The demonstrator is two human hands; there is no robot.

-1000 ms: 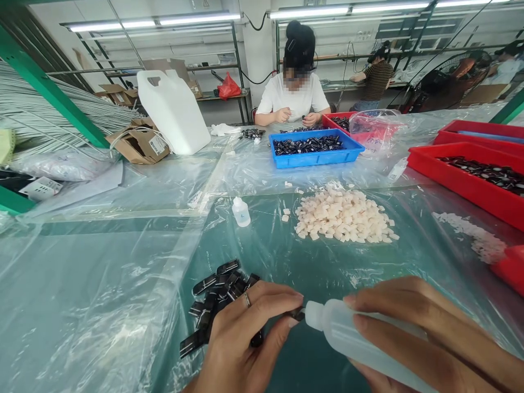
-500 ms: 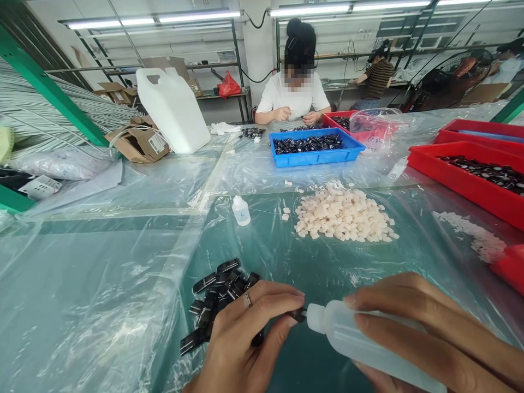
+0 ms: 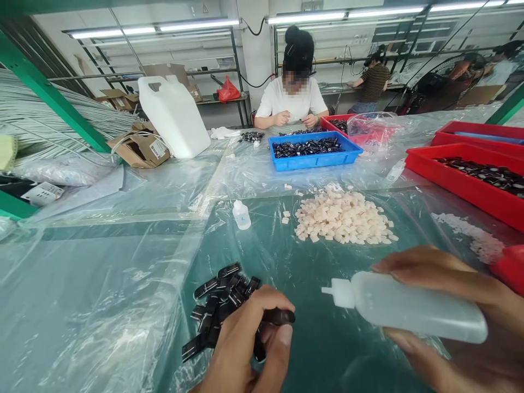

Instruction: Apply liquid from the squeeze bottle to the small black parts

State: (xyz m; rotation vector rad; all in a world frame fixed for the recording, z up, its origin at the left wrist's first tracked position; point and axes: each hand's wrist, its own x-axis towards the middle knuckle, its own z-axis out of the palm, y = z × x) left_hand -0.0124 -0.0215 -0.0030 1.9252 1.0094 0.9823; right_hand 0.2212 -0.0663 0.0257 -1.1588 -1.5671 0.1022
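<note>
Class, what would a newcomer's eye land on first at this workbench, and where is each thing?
Nearest the camera, the right hand grips a translucent squeeze bottle, nozzle toward the left hand, which pinches a small black part beside a pile of black parts. Mid-table lies a heap of pale blocks, with a blue tray of dark parts behind it.

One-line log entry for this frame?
left hand: grips black piece | right hand: grips squeeze bottle, nozzle clear of piece | nearby: black pile
</note>
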